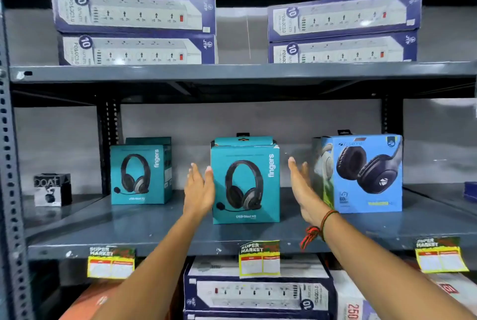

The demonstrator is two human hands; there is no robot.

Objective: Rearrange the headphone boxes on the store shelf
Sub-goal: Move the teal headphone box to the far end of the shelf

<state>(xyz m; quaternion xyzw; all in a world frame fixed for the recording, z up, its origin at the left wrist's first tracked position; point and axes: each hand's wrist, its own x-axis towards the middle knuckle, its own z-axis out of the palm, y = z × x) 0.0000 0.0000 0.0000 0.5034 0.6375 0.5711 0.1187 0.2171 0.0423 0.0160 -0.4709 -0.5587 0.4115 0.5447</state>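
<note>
Middle teal box (245,183) upright between my flat, empty palms: left hand (198,190) just beside it, right hand (300,188) farther off.

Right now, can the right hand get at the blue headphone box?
Probably yes. The right hand, open, hangs between the middle teal headphone box and the blue headphone box, with nothing visibly between it and the blue box's near side.

Both bare arms are reaching forward and up. The left hand (198,190) is standing open, palm facing inward toward the right hand (303,188), which is mirroring it with fingers extended, a red-green thread bracelet (318,226) hanging at its wrist.
</note>
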